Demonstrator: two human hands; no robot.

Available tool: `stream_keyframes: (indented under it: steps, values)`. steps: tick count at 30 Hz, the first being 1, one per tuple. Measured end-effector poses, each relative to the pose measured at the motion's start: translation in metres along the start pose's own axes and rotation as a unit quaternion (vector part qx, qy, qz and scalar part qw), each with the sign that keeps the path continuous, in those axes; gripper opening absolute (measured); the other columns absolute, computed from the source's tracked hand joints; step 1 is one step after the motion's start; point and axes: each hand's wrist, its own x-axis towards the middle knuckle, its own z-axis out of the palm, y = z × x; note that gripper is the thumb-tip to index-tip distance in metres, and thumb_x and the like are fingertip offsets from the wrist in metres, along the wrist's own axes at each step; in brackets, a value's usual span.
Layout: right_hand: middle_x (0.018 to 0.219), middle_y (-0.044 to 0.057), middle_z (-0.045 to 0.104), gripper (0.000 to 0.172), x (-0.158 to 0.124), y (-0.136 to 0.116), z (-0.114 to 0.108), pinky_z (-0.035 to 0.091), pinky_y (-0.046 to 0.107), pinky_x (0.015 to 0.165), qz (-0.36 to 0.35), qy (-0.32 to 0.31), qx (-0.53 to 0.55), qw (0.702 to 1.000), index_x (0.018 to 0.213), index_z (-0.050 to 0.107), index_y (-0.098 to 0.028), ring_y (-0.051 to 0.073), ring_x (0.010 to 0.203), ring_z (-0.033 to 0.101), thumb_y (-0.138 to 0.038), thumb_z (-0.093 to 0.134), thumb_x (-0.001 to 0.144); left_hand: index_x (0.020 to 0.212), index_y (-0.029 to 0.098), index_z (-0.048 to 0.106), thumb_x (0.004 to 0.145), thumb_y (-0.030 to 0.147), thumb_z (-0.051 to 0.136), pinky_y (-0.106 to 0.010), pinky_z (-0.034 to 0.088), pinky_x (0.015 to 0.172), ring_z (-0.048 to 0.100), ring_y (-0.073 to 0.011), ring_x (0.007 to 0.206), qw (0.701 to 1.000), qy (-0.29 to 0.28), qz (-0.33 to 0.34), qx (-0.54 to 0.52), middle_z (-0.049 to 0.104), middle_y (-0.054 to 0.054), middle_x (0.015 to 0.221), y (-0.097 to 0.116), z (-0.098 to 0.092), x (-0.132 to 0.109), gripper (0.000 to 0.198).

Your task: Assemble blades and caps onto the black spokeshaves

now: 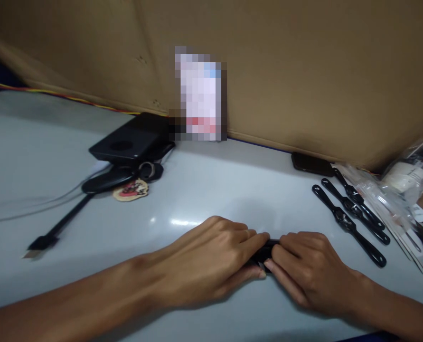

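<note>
My left hand (229, 254) and my right hand (311, 270) are close together at the front of the table, both closed on one black tool (268, 251). Only its dark middle shows between the two hands; its ends are covered by my fingers, so its exact kind is hidden. Both thumbs press along its near side. To the right of my right hand lie several black two-handled tools that look like spokeshaves (350, 223), side by side, with holes at their handle ends and shiny metal in the middle.
On the grey table (211, 190), a black box (129, 137) sits back left with a cable and plug (43, 244) and a patterned tag (131, 190). A phone (311, 164), plastic bags (385, 194) and thin rods (407, 247) lie right. A cardboard wall (304, 71) stands behind.
</note>
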Motion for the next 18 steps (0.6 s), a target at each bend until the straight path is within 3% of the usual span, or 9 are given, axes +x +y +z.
stream_keyframes:
  steps: [4, 10, 14, 18]
  values:
    - [0.064, 0.001, 0.059, 0.031, 0.003, -0.008, 0.002, 0.030, 0.035, 0.054, -0.005, -0.030, -0.035, 0.999, 0.079, 0.058, -0.018, 0.017, 0.052, 0.048, -0.017, 0.036, 0.101, 0.106, 0.018, 0.059, 0.104, 0.038, 0.046, -0.034, 0.040, 0.053, 0.065, -0.0203, 0.062, 1.000, 0.005, 0.001, -0.011, 0.067, 0.000, 0.075, -0.001, 0.002, -0.001, 0.024]
    - [0.062, 0.001, 0.062, 0.036, 0.006, -0.012, 0.006, 0.022, 0.034, 0.050, 0.039, -0.012, -0.037, 0.998, 0.081, 0.062, -0.017, 0.015, 0.047, 0.046, -0.021, 0.035, 0.103, 0.100, 0.020, 0.063, 0.106, 0.040, 0.040, -0.031, 0.043, 0.052, 0.064, -0.0175, 0.060, 1.000, 0.009, 0.014, -0.026, 0.068, -0.001, 0.075, -0.003, 0.004, -0.002, 0.032]
    - [0.060, 0.000, 0.063, 0.048, 0.002, 0.026, -0.018, 0.026, 0.030, 0.053, 0.103, 0.019, -0.015, 0.994, 0.078, 0.064, -0.018, 0.013, 0.051, 0.048, -0.045, 0.037, 0.107, 0.120, 0.020, 0.066, 0.105, 0.046, 0.042, -0.030, 0.052, 0.057, 0.071, -0.0196, 0.065, 0.999, 0.036, 0.011, 0.039, 0.074, -0.005, 0.084, -0.014, 0.000, -0.004, 0.039]
    - [0.073, 0.004, 0.070, 0.035, -0.011, 0.083, -0.052, 0.030, 0.029, 0.059, 0.320, 0.021, -0.134, 0.938, 0.085, 0.067, -0.018, 0.016, 0.063, 0.059, -0.038, 0.046, 0.104, 0.116, 0.022, 0.073, 0.100, 0.056, 0.045, -0.034, 0.057, 0.059, 0.074, -0.0241, 0.070, 0.991, 0.063, -0.022, 0.112, 0.074, -0.007, 0.089, -0.035, -0.009, -0.001, 0.047]
